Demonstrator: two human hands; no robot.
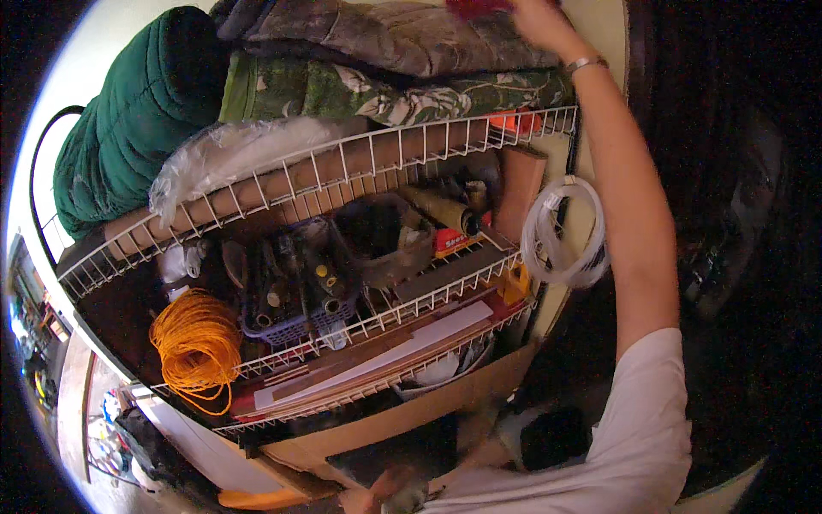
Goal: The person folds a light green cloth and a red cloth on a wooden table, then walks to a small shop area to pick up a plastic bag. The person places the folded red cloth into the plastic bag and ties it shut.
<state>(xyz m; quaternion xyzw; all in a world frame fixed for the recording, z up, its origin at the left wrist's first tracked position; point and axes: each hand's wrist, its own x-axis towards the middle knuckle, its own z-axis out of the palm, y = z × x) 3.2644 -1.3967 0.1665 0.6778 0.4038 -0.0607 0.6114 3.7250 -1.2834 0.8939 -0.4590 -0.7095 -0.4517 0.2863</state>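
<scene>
My right arm stretches up along the right side, a bracelet at its wrist. At the top edge my right hand (541,26) is closed on a dark red cloth (478,7), though the frame cuts off part of the fingers. Just below it lie a folded grey-brown blanket (385,38) and a green leaf-patterned one (325,86) on the top wire shelf (342,161). Low in the picture, my left hand (364,497) is blurred and partly out of frame. Its fingers do not show clearly, nor whether it holds anything.
A rolled green quilt (141,128) sits upper left beside clear plastic wrapping (231,154). Lower shelves carry a coil of orange cord (195,343), a purple basket (300,321) of tools and long flat strips (385,360). Coiled clear tubing (535,227) hangs at the right post.
</scene>
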